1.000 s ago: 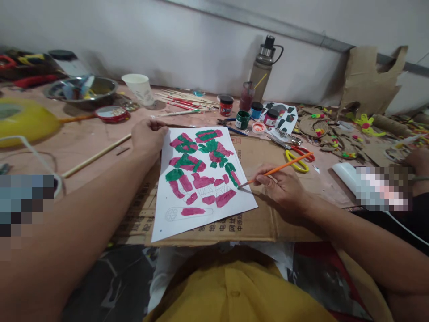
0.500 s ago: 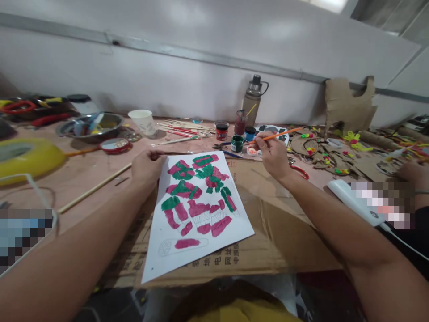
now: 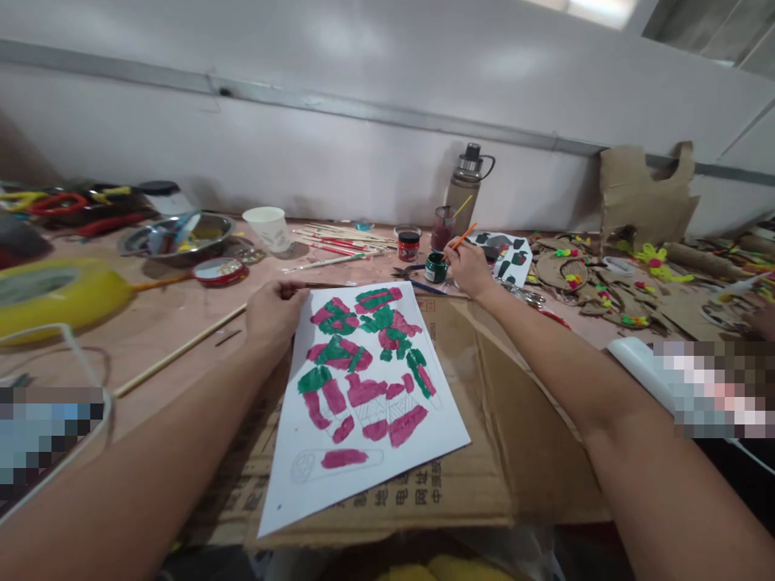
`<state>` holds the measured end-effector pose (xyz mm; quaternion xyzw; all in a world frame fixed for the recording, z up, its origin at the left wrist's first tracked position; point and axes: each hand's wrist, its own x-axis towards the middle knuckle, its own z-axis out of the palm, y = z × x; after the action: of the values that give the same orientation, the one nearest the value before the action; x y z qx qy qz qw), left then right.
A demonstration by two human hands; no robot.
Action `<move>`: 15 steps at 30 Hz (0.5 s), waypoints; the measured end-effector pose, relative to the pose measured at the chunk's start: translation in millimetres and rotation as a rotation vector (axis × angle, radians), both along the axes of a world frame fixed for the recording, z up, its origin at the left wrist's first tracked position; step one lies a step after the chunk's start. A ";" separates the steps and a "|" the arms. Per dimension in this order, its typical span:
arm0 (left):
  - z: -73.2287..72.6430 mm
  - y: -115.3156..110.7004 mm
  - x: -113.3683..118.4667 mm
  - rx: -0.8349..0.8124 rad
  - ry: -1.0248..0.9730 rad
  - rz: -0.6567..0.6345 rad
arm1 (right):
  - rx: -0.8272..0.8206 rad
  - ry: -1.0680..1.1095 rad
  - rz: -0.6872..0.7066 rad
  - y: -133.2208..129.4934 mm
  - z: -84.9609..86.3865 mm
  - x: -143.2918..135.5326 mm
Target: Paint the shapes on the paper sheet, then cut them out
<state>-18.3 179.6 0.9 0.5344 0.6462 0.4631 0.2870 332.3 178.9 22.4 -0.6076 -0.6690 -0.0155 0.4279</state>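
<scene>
A white sheet [image 3: 363,403] with magenta and green painted patches over pencil outlines lies on a piece of brown cardboard [image 3: 484,460]. My left hand [image 3: 275,315] has its fingers closed on the sheet's top left corner. Further right, my right hand [image 3: 471,270] grips a thin orange paintbrush [image 3: 466,235] by its lower part. The brush tip is hidden by the fingers, close to an open jar of green paint [image 3: 435,268]. A red paint jar [image 3: 408,246] stands to the left of the green one.
Behind the jars are a cup of dark red liquid [image 3: 444,230] and a bottle [image 3: 465,190]. A paper cup [image 3: 267,229], metal bowl [image 3: 209,242] and yellow tape roll [image 3: 66,294] are left. Cardboard crafts [image 3: 563,270] and a white power strip [image 3: 645,371] are right.
My right hand has moved left to the green jar, and the brush has swung more upright. The view has shifted slightly. My left hand stays at the sheet's corner.
</scene>
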 end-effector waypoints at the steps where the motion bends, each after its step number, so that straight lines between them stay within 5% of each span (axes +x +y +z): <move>1: 0.2 -0.3 0.3 0.007 0.016 0.004 | -0.005 0.005 -0.007 -0.1 0.9 1.1; 6: -0.3 1.0 2.3 0.004 -0.017 0.031 | 0.083 0.073 0.018 -32.2 16.5 2.1; 9: -2.3 3.5 2.2 0.007 -0.022 0.031 | 0.156 0.150 0.158 -86.3 26.5 -8.4; 15: -5.5 5.9 3.2 0.023 -0.048 0.030 | -0.094 0.108 0.372 -190.0 14.8 -39.0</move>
<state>-15.1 185.5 -4.6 0.5169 0.6416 0.4874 0.2891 293.3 -11.1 37.3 -0.4929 -0.7457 0.1276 0.4298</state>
